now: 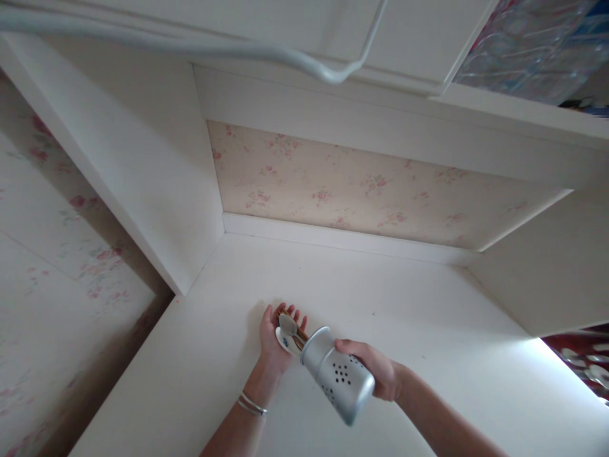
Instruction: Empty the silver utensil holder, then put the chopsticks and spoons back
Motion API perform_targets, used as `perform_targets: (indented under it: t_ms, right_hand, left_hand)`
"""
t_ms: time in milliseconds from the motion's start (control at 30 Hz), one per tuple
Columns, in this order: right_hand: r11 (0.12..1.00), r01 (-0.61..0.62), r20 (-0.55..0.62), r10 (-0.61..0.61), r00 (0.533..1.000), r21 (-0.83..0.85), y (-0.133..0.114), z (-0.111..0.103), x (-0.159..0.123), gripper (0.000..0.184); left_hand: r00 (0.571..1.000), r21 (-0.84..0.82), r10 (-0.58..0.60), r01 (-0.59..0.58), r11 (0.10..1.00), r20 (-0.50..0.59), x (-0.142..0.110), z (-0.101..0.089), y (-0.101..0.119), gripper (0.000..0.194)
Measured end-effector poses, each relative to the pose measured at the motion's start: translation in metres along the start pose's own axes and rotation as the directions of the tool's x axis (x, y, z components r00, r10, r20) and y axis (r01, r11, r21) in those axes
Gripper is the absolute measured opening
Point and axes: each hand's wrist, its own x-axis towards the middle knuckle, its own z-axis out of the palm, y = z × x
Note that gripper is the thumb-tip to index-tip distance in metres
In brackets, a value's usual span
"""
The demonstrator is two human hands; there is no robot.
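My right hand (380,371) is wrapped round a silver utensil holder (333,374) with punched holes, tipped so that its mouth points up and left. Spoons stick out of that mouth, among them a metal spoon (288,324) and a white spoon with a blue mark (285,341). Brown sticks, probably chopsticks (301,332), lie alongside them. My left hand (273,339) cups the ends of these utensils, its palm turned up and its fingers curled around them. The lower parts of the utensils are hidden inside the holder.
Beneath my hands is a white tabletop (333,279), with a white side panel (143,158) at left. Floral wallpaper (323,178) shows behind. Overhead are a white cabinet (409,44), a hanging white cable (285,54) and clear plastic items (533,51). Red patterned material (585,358) shows at right.
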Motion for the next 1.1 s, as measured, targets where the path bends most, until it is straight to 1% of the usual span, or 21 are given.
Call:
perform_targets:
  t_ms: [133,233,333,433,533,633,733,800,900,967,1100]
  right_hand:
    - [0.999,-0.014,-0.035,0.016,0.999,0.053,0.004,-0.009,0.001,0.055]
    - [1.0,-0.002,-0.05,0.004,0.999,0.031,0.007,-0.013,0.0,0.054]
    - [1.0,0.015,-0.007,-0.015,1.0,0.009,0.012,-0.013,0.0,0.052]
    - [0.999,0.023,0.049,-0.024,0.998,0.038,0.019,-0.011,0.002,0.054]
    - [0.994,0.034,0.06,-0.04,0.997,0.1,0.027,-0.009,0.006,0.056]
    - [0.987,0.056,0.061,-0.066,0.996,0.153,0.034,-0.011,0.01,0.06]
    - [0.978,0.072,0.051,-0.084,0.995,0.197,0.041,-0.013,0.014,0.063]
    - [0.973,0.082,0.063,-0.098,0.993,0.215,0.045,-0.013,0.015,0.062]
    - [0.972,0.08,0.102,-0.105,0.989,0.222,0.048,-0.011,0.016,0.061]
    - [0.971,0.087,0.111,-0.114,0.987,0.223,0.05,-0.007,0.018,0.061]
    - [0.966,0.098,0.114,-0.128,0.985,0.237,0.052,0.005,0.024,0.068]
  left_hand:
    - [1.0,0.005,0.001,-0.001,1.0,0.012,0.0,-0.001,0.002,0.019]
    - [1.0,0.032,0.019,-0.019,0.999,0.022,-0.001,0.0,0.003,0.015]
    - [0.998,0.048,0.045,-0.047,0.998,0.032,-0.001,0.002,0.003,0.012]
    - [0.997,0.05,0.044,-0.047,0.998,0.061,-0.002,0.002,0.004,0.01]
    - [0.995,0.046,0.027,-0.031,0.998,0.097,-0.005,0.001,0.008,0.01]
    - [0.993,0.035,0.005,-0.009,0.999,0.121,-0.01,0.003,0.012,0.016]
    - [0.994,0.054,0.001,-0.008,0.999,0.113,-0.012,0.007,0.013,0.013]
    - [0.996,0.078,0.018,-0.024,0.997,0.082,-0.012,0.01,0.01,0.011]
    - [0.999,0.117,0.042,-0.044,0.992,0.024,-0.011,0.013,0.005,0.01]
    - [0.999,0.141,0.037,-0.038,0.989,0.015,-0.011,0.014,0.004,0.009]
    - [0.993,0.125,-0.022,0.008,0.992,0.112,-0.011,0.014,0.006,0.007]
